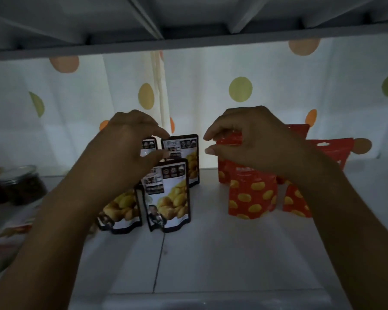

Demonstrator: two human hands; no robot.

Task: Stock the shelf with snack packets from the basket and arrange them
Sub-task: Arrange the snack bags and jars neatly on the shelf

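White shelf [211,253] carries standing pouches: red snack packets [251,198] right of centre, dark snack packets [168,193] left of centre. Left hand [126,139] pinches the rear dark packet [148,147] at its top; right hand [255,139] curls its fingers [213,135] over a red top, grip unclear. Probably light, slippery, tippy: pinch top seams.

Frame was dim and underexposed. Light came through the curtain [211,97] at the back, the brightest area. The left hand [130,142] and right hand [260,139] were backlit, dark and low in detail. Print on the packet [148,147] was soft. Jars [20,184] at left were blurred. The top shelf edge [188,44] bowed.
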